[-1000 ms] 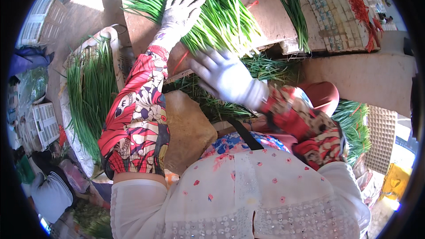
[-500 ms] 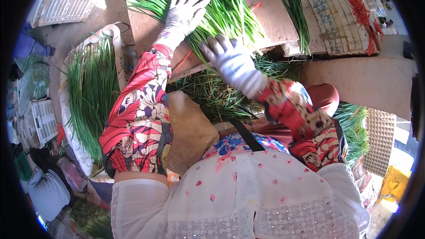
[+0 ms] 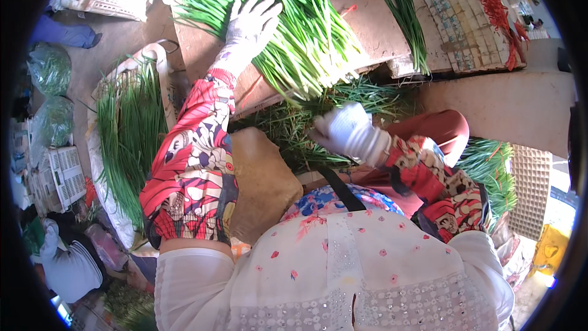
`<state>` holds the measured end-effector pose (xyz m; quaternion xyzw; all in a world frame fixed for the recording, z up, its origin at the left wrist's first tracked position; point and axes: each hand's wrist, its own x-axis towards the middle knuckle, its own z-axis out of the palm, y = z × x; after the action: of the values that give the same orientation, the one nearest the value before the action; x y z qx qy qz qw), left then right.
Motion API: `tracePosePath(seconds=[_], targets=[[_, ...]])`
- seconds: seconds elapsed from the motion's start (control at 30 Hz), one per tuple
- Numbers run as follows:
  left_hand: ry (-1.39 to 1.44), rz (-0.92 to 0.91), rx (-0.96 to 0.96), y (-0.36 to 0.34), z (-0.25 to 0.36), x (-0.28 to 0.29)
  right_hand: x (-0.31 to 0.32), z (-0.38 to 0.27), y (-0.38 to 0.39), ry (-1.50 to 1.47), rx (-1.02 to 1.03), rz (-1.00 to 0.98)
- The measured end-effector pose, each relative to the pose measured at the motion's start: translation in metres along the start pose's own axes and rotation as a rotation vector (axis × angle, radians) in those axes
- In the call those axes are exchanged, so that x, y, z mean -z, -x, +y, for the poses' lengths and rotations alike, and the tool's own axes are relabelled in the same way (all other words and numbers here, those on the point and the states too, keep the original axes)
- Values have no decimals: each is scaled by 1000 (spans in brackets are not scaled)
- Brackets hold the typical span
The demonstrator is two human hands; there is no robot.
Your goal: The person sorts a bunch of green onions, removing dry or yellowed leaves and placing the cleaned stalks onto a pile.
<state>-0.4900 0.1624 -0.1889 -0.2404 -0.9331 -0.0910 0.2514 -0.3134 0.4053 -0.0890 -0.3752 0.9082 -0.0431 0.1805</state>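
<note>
A thick spread of long green chives (image 3: 306, 24), pale ends toward me, lies on a brown board (image 3: 361, 9). My left hand (image 3: 250, 27), in a white glove, rests flat on the chives with its fingers spread. Below the board's near edge, my gloved right hand (image 3: 350, 129) hangs over a heap of loose green leaf scraps (image 3: 288, 125). Its fingers curl inward, and whatever they may hold is hidden. A red tie (image 3: 349, 10) shows at the right of the chives, and a thin red strip lies near my left wrist.
More chives fill a white-lined container (image 3: 131, 141) at left. A smaller bunch (image 3: 401, 18) lies right of the board, near a block with red ties (image 3: 490, 6). Tied bunches (image 3: 490, 171) stand at right. Another person (image 3: 70, 263) is at lower left.
My right hand has left the pale ends of the chives and come down toward me over the scraps, its fingers now curled. My left hand stays on the pile.
</note>
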Motion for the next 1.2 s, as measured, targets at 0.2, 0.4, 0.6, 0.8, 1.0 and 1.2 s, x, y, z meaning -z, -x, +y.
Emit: tracePosePath(seconds=[0.2, 0.4, 0.6, 0.8, 1.0, 1.2], targets=[[-90, -96, -1, -13, 7, 5, 3, 16, -102, 250, 78, 501], [-143, -136, 45, -28, 26, 42, -13, 18, -107, 315, -47, 692], [96, 94, 86, 9, 6, 17, -8, -5, -118, 148, -51, 432], [123, 38, 101, 2, 7, 17, -5, 9, -118, 137, -224, 169], [96, 330, -48, -21, 13, 37, 10, 27, -55, -244, 15, 202], [-9, 99, 30, 12, -8, 1, 12, 23, 12, 35, 32, -522]])
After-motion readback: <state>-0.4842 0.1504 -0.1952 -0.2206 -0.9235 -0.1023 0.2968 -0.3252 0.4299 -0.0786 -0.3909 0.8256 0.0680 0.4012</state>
